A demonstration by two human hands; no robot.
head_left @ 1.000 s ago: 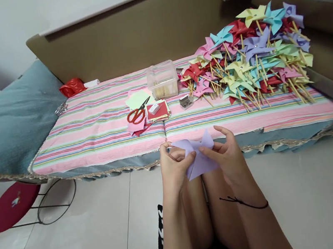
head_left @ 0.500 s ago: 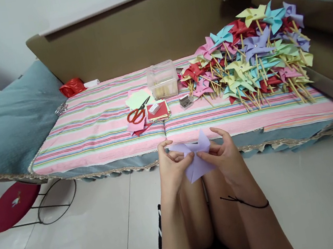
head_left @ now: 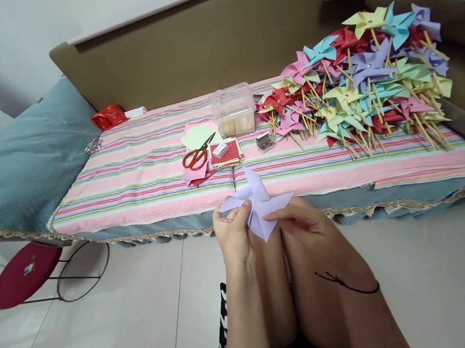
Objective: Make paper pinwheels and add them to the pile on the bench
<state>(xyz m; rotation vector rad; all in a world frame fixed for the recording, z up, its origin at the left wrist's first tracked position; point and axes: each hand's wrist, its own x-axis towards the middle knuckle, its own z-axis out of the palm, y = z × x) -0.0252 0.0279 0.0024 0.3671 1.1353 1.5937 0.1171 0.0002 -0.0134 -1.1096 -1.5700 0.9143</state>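
Left fingers [head_left: 245, 211]: pinching lilac pinwheel [head_left: 258, 205]
Right fingers [head_left: 282, 214]: touching its right side; pinch unclear
Blades [head_left: 256, 184]: apparently folded
Sticks [head_left: 236, 126]: none visibly attached

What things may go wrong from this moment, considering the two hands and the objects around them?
1. The left hand and right hand grip folded purple paper; if either slackens, a fold might spring open.
2. The small box of metal pieces stands open; a knock could spill it.
3. The pinwheels are heaped loosely and might slide.
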